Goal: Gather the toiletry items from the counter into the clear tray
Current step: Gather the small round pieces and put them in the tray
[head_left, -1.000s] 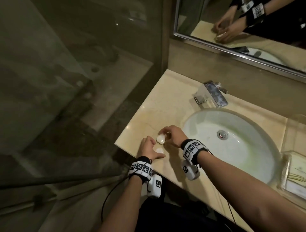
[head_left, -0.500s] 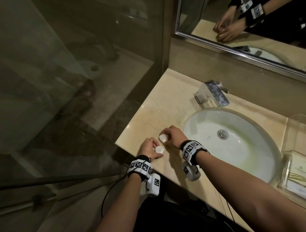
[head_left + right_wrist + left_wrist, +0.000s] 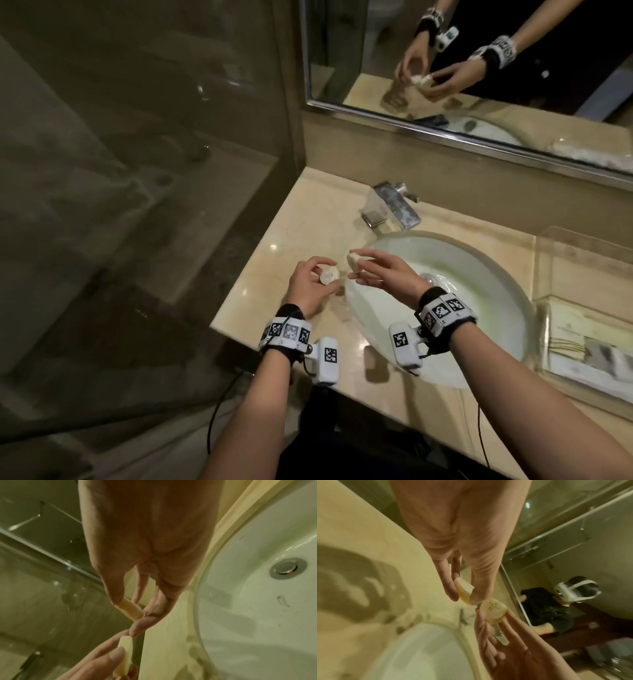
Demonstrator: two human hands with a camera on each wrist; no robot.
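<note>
Both forearms are reaching forward side by side, each wrist wearing a marker-patterned band with a small white camera. The left hand (image 3: 310, 286) is pinching a small round soap (image 3: 329, 274) between thumb and curled fingers. The right hand (image 3: 387, 274), just to its right, is pinching a second small soap (image 3: 352, 262) at its fingertips.

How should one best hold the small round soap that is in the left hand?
Pinch the round soap across its narrow rim, thumb on one side and fingers opposite, coming from the edge. It is a flat disc, so the rim gives two facing surfaces. The left hand holds it about that way, printed face up.
</note>
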